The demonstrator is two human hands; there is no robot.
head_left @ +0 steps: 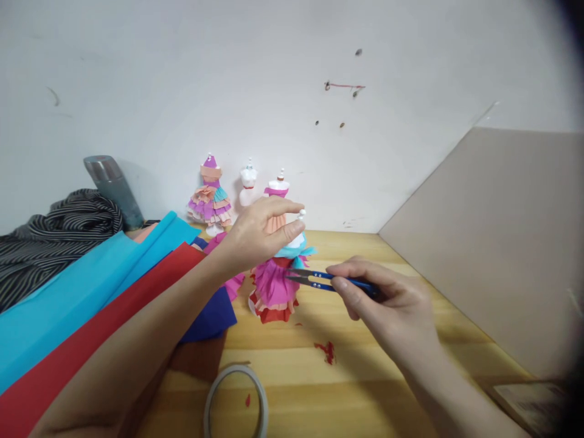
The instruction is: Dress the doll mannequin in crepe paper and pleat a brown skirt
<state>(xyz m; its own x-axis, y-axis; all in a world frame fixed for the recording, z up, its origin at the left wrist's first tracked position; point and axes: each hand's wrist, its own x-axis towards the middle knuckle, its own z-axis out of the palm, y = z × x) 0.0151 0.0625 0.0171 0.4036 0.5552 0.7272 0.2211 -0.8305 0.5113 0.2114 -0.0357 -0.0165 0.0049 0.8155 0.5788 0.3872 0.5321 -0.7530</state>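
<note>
A small white mannequin in a layered paper skirt (276, 283) of magenta, peach and red stands on the wooden table, with turquoise paper at its waist. My left hand (258, 234) is beside its upper body, thumb and forefinger apart near the white top knob; the lower fingers are hidden. In my right hand (383, 292) are blue thread snips (319, 280), their blades pointing left at the magenta skirt just below the waist. Whether the blades touch the paper cannot be made out.
Behind stand a dressed mannequin (210, 198), a bare one (249, 179) and a partly hidden one (277, 190). Paper sheets (91, 286), striped cloth (64, 228) and a bottle (116, 188) lie left. A tape roll (207, 404) and red scraps (327, 353) are in front.
</note>
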